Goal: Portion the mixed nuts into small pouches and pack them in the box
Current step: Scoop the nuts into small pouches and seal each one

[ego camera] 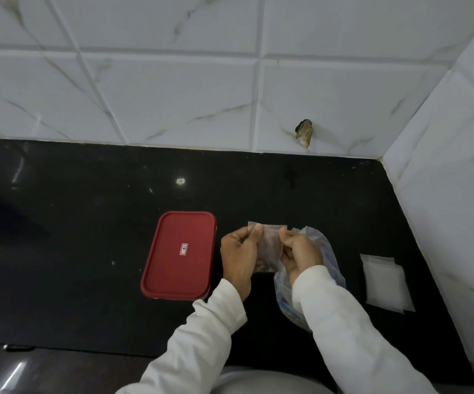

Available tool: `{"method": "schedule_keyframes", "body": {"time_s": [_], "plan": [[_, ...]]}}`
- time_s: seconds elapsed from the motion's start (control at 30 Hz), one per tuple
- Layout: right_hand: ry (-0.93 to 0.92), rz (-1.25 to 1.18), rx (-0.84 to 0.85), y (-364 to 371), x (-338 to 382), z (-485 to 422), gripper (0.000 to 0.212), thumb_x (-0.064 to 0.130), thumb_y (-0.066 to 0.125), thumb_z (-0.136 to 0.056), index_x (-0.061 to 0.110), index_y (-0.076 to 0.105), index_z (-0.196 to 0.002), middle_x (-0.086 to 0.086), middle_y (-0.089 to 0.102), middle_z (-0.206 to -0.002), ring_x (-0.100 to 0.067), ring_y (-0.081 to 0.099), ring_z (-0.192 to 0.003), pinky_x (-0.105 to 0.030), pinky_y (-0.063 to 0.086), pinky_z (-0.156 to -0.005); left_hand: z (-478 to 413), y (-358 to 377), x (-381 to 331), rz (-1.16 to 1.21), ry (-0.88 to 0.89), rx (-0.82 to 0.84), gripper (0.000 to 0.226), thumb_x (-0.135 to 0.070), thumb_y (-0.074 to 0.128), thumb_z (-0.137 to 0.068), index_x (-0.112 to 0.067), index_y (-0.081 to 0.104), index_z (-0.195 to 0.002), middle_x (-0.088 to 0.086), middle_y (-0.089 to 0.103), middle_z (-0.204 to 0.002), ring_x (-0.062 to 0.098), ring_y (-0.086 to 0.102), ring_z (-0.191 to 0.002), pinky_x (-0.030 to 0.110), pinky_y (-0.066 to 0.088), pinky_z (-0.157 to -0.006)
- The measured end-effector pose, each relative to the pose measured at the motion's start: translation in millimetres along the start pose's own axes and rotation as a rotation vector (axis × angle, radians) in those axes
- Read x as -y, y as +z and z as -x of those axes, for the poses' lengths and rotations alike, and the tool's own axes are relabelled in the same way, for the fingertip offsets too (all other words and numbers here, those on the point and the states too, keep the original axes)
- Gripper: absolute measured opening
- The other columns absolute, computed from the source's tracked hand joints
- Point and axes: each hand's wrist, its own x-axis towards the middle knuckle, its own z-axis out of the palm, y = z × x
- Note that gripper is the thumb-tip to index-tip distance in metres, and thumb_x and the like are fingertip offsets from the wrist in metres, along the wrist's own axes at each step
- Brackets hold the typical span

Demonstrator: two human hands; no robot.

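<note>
Nearest to us, just to the right of the box (179, 254), we are holding one small clear pouch (270, 240) up above the counter between both hands. Our left hand (238, 257) is pinching its upper left edge with thumb and fingers, and our right hand (298, 254) is pinching the upper right edge, so both hands are clamped on the pouch. The mixed nuts (267, 263) are showing as a dark mass in its lower part. We are judging that the pouch is light, thin and soft, a little slippery, and that the load is pulling it down. It is therefore better to be taking it by the top strip, where the film is flat, and not squeezing the nuts, which may crack or push out through the mouth. Behind our right hand, further right of the box, a big crumpled plastic bag (331, 257) is lying. Well to the right of the box, a small pile of flat empty pouches (383, 282) is waiting. The box itself is wearing its red lid, closed, so nothing is being packed yet. On the lid a small white sticker (184, 249) with a red border is carrying one or two characters, too small for us to be reading with certainty. We are seeing no brand name. Beyond the box the black counter (88, 223) is meeting the tiled wall (173, 95).
</note>
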Motion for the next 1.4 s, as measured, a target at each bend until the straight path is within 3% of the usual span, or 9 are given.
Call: {"method": "schedule_keyframes", "body": {"time_s": [0.13, 0.27, 0.4, 0.5, 0.6, 0.8, 0.93, 1.17, 1.4], "plan": [[-0.241, 0.154, -0.028, 3.9, -8.8, 4.1, 0.012, 0.036, 0.064, -0.090, 0.025, 0.068, -0.088, 0.002, 0.067, -0.091, -0.016, 0.061, -0.089, -0.038, 0.053, -0.080, -5.1, -0.7, 6.0, -0.056, 0.055, -0.001, 0.007, -0.022, 0.066, -0.097, -0.018, 0.071, -0.098, 0.003, 0.078, -0.089, 0.015, 0.076, -0.084, 0.033, 0.063, -0.075], [-0.369, 0.261, -0.027, 3.6, -13.3, 6.7, 0.006, 0.028, 0.063, -0.091, 0.025, 0.067, -0.088, 0.010, 0.065, -0.087, -0.007, 0.058, -0.086, -0.025, 0.044, -0.068, -7.4, -1.3, 6.6, -0.148, 0.096, 0.000, 0.005, -0.022, 0.067, -0.097, -0.025, 0.070, -0.098, -0.002, 0.076, -0.090, 0.010, 0.074, -0.085, 0.014, 0.056, -0.063], [-0.302, 0.205, -0.083, 8.0, -10.2, 2.8, 0.009, 0.016, 0.062, -0.089, 0.020, 0.066, -0.082, 0.003, 0.063, -0.087, -0.010, 0.054, -0.080, -0.027, 0.042, -0.065, -9.2, -0.4, 9.4, -0.122, 0.044, -0.001, 0.005, -0.018, 0.068, -0.095, -0.021, 0.073, -0.096, -0.001, 0.077, -0.088, 0.010, 0.073, -0.083, 0.010, 0.052, -0.056], [-0.267, 0.129, -0.042, 10.8, -9.7, -2.9, 0.013, 0.015, 0.063, -0.089, 0.018, 0.063, -0.076, -0.014, 0.068, -0.091, -0.017, 0.059, -0.074, -0.038, 0.053, -0.070, -11.3, -0.6, 12.4, 0.005, -0.026, -0.022, 0.012, -0.023, 0.070, -0.094, -0.013, 0.076, -0.095, 0.004, 0.078, -0.086, 0.020, 0.076, -0.085, 0.032, 0.063, -0.072], [-0.205, 0.004, -0.023, 7.9, -10.6, -3.6, 0.007, 0.023, 0.071, -0.084, 0.017, 0.069, -0.088, -0.009, 0.071, -0.093, -0.023, 0.067, -0.086, -0.044, 0.057, -0.081, -15.9, -5.9, 11.9, 0.087, -0.059, -0.022, 0.019, -0.025, 0.064, -0.098, -0.011, 0.076, -0.098, 0.008, 0.078, -0.088, 0.025, 0.076, -0.086, 0.045, 0.064, -0.077], [-0.069, -0.151, 0.014, 9.9, -5.3, -13.4, 0.028, 0.017, 0.073, -0.080, 0.010, 0.064, -0.105, -0.014, 0.069, -0.104, -0.028, 0.065, -0.096, -0.045, 0.053, -0.090, -24.7, -5.9, 8.3, 0.109, -0.068, -0.101, 0.017, -0.019, 0.064, -0.097, -0.014, 0.077, -0.088, 0.004, 0.078, -0.085, 0.023, 0.074, -0.086, 0.037, 0.062, -0.066], [-0.030, -0.226, 0.010, 10.2, -1.7, -23.3, 0.032, 0.016, 0.076, -0.076, 0.010, 0.064, -0.105, -0.014, 0.071, -0.099, -0.030, 0.068, -0.094, -0.042, 0.055, -0.080, -30.2, -3.4, 12.0, 0.109, -0.092, -0.073, 0.019, -0.024, 0.062, -0.099, -0.015, 0.077, -0.092, 0.005, 0.078, -0.089, 0.023, 0.075, -0.088, 0.042, 0.064, -0.077], [-0.324, 0.385, 0.042, 11.5, 0.4, -37.4, 0.007, 0.035, 0.066, -0.089, 0.032, 0.067, -0.095, 0.008, 0.067, -0.099, -0.012, 0.063, -0.095, -0.036, 0.054, -0.090, -68.7, 4.6, 6.4, 0.117, -0.121, -0.127, 0.018, -0.025, 0.061, -0.100, -0.015, 0.075, -0.096, 0.008, 0.076, -0.096, 0.025, 0.074, -0.092, 0.039, 0.063, -0.075], [-0.350, 0.459, -0.095, 23.9, 28.1, -76.2, 0.016, 0.032, 0.065, -0.090, 0.023, 0.070, -0.102, 0.005, 0.069, -0.093, -0.013, 0.065, -0.088, -0.036, 0.056, -0.087, -108.6, 17.2, 27.9, -0.091, -0.056, -0.154, 0.012, -0.017, 0.068, -0.095, -0.017, 0.070, -0.107, 0.002, 0.075, -0.098, 0.013, 0.073, -0.087, 0.029, 0.061, -0.081]]}}
